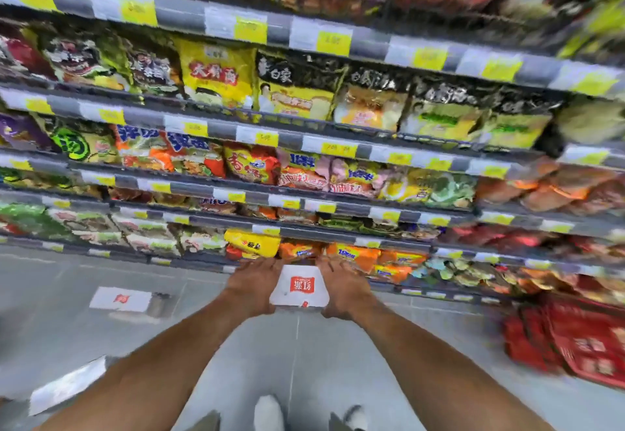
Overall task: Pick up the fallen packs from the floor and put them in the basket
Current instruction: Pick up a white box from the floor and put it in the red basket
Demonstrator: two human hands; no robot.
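- The shelves (216,130), packed with bright noodle bags, run behind the red basket (581,339) and far to its left.
- The red basket stands on the grey floor (297,356), close to the lowest shelf.
- A white pack (299,287) with a red logo is held up left of the basket, off the floor.
- The left hand (252,283) and right hand (343,290) clasp its two sides.
- A second pack (120,299) lies on the floor, well left of the basket.
- A third pack (67,385), blurred, lies farther left still.
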